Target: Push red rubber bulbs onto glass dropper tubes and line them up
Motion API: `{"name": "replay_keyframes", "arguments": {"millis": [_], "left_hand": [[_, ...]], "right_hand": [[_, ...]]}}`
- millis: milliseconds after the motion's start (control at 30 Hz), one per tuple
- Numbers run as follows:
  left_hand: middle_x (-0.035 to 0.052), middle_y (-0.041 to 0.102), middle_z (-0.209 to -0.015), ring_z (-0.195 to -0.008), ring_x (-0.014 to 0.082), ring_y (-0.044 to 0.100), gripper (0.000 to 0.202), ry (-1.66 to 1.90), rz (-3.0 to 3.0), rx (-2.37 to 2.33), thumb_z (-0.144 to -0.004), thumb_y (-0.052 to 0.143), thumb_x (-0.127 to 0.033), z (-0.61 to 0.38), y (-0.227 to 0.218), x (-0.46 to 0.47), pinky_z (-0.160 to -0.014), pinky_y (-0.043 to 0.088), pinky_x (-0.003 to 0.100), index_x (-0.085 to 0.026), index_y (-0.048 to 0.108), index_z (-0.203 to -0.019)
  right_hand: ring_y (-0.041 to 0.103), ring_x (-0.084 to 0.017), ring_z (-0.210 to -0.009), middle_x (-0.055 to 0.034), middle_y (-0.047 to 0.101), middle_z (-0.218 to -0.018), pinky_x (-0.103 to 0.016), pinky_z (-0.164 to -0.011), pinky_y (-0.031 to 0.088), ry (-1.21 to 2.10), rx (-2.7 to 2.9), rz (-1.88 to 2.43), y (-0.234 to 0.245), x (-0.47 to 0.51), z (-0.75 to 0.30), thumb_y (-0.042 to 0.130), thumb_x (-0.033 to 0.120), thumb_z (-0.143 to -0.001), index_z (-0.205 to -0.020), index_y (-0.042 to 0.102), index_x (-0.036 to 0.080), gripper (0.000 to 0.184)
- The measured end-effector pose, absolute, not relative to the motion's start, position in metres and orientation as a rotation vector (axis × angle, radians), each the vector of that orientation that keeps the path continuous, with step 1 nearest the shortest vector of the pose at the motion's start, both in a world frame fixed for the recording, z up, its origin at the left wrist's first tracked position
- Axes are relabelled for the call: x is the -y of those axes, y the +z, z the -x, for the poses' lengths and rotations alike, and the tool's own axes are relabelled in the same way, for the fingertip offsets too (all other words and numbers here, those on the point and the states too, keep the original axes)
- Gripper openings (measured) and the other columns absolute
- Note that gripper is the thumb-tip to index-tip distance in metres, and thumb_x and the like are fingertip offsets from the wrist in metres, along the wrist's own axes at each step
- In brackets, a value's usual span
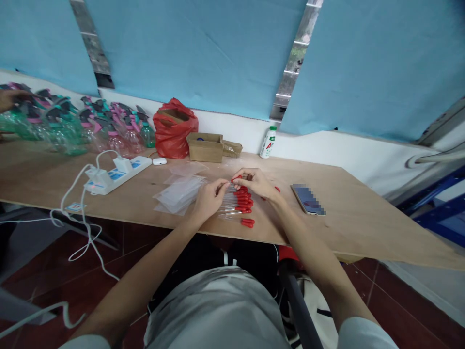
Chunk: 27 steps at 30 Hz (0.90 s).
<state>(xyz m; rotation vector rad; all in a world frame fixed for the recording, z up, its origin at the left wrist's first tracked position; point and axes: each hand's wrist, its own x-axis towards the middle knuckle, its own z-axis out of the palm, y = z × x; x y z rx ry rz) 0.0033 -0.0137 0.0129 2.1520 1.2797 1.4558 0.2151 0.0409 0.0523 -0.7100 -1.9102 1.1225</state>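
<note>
My right hand (256,182) pinches a red-ended thin piece (237,178) between thumb and fingers, above the row on the table. Close beside it, my left hand (209,198) has thumb and forefinger pressed together near the thin end of that piece; what it grips is too small to make out. Below both hands lie several red-ended thin pieces (244,198) with slender, shiny shafts pointing left. A pair of red ends (247,222) lies nearest the table's front edge. To the left of my left hand, clear flat plastic bags (178,196) are spread in a loose pile.
A phone (308,199) lies at right, a white bottle (268,142) behind. At the back stand a cardboard box (206,147) and red plastic bag (173,133). Left are a power strip (118,174) with cables and several spray bottles (114,140), with another person's hand (10,99) there.
</note>
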Motion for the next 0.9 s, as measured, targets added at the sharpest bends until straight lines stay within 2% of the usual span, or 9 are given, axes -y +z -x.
{"name": "replay_keyframes", "arguments": {"millis": [200,433,633,800,900], "left_hand": [[-0.0007,0.072,-0.07,-0.056,0.0128,0.052,0.026,1.462,-2.157,-1.308,-0.103,0.058,-0.034,-0.002,0.016,0.017,-0.06,0.036,0.029,-0.022,0.08,-0.099],[0.0012,0.075,-0.073,-0.06,0.0148,0.057,0.028,1.477,-2.158,-1.314,-0.103,0.058,-0.035,-0.002,0.014,0.014,-0.062,0.039,0.029,-0.022,0.082,-0.099],[0.0043,0.078,-0.09,-0.077,0.0183,0.067,0.032,1.555,-2.156,-1.323,-0.109,0.049,-0.035,-0.006,0.017,0.017,-0.075,0.046,0.031,-0.022,0.078,-0.104],[0.0032,0.076,-0.091,-0.08,0.0182,0.065,0.025,1.607,-2.144,-1.252,-0.106,0.056,-0.035,-0.005,0.018,0.015,-0.076,0.047,0.031,-0.022,0.076,-0.102],[0.0035,0.075,-0.088,-0.079,0.0183,0.064,0.03,1.599,-2.148,-1.222,-0.108,0.052,-0.038,-0.003,0.017,0.013,-0.076,0.047,0.032,-0.022,0.076,-0.098]], "right_hand": [[0.075,-0.017,-0.074,-0.0051,0.08,-0.079,-0.031,-0.075,0.062,1.172,1.87,0.712,0.048,-0.04,-0.211,0.088,0.046,-0.081,-0.095,0.078,0.016,0.035],[0.074,-0.017,-0.073,-0.0045,0.079,-0.078,-0.03,-0.072,0.06,1.108,1.885,0.706,0.047,-0.041,-0.207,0.088,0.049,-0.081,-0.097,0.078,0.016,0.038],[0.072,-0.017,-0.071,-0.0035,0.078,-0.08,-0.031,-0.071,0.06,1.07,1.859,0.705,0.054,-0.037,-0.208,0.087,0.047,-0.082,-0.104,0.077,0.018,0.038],[0.074,-0.017,-0.075,-0.0044,0.08,-0.083,-0.031,-0.074,0.061,1.128,1.823,0.699,0.056,-0.036,-0.211,0.089,0.044,-0.08,-0.103,0.078,0.018,0.036],[0.074,-0.017,-0.076,-0.0044,0.08,-0.083,-0.033,-0.077,0.062,1.143,1.814,0.686,0.057,-0.035,-0.211,0.089,0.044,-0.079,-0.1,0.079,0.018,0.035]]}}
